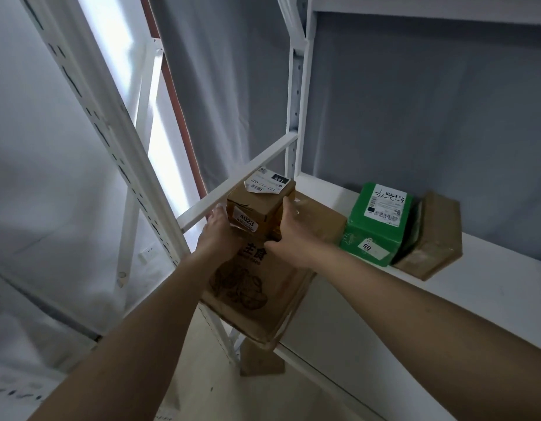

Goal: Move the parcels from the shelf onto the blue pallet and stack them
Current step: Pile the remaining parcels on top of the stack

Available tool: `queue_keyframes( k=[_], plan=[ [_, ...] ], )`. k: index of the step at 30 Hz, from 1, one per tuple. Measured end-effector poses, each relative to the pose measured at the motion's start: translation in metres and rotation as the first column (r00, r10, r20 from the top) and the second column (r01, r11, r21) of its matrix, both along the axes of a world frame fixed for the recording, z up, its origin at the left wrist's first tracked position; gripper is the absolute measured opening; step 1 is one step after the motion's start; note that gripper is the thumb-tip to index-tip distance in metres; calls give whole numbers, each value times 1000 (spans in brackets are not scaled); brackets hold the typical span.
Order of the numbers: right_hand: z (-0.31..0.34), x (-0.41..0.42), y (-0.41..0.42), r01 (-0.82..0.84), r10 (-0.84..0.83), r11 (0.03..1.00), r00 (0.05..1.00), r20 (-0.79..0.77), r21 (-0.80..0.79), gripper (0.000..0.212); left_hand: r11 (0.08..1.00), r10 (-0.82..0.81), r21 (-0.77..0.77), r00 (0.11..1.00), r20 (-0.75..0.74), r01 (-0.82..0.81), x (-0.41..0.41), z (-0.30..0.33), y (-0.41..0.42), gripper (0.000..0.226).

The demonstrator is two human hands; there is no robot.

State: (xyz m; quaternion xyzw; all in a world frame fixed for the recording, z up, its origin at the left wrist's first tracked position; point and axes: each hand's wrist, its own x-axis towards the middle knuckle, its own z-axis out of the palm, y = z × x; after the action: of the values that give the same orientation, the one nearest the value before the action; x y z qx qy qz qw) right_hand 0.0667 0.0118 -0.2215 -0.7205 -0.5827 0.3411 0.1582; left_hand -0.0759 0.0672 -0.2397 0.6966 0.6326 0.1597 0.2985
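Clamping both hands, left [218, 230] and right [289, 229], on the "A023"-labelled small box [260, 205].

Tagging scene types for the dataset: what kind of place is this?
Probably a parcel storeroom or small warehouse: white slotted metal shelving, labelled brown cardboard parcels, a green carton with a shipping label, grey curtain backdrop.

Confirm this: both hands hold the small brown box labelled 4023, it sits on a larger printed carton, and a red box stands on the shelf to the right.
One detail is wrong: the head view shows a green box there, not red. The left hand and right hand do hold the small brown box atop the printed carton.
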Motion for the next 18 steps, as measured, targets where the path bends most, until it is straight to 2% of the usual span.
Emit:
queue_keyframes(
  k=[3,5,12,18],
  plan=[
    [-5,-5,12,52,-51,998,998,-30,37,107,1000,16,13,991,134,-18,0,-5,10,89],
    [-7,-5,17,80,-78,995,996,-44,59,107,1000,1,31,985,173,-7,2,-6,12,91],
    [-5,-1,21,123,-114,990,986,-125,74,120,994,-88,83,987,132,78,12,-12,9,75],
    [2,18,7,196,-183,977,973,-138,85,118,981,-147,146,981,130,128,32,-3,-7,64]
  ],
)
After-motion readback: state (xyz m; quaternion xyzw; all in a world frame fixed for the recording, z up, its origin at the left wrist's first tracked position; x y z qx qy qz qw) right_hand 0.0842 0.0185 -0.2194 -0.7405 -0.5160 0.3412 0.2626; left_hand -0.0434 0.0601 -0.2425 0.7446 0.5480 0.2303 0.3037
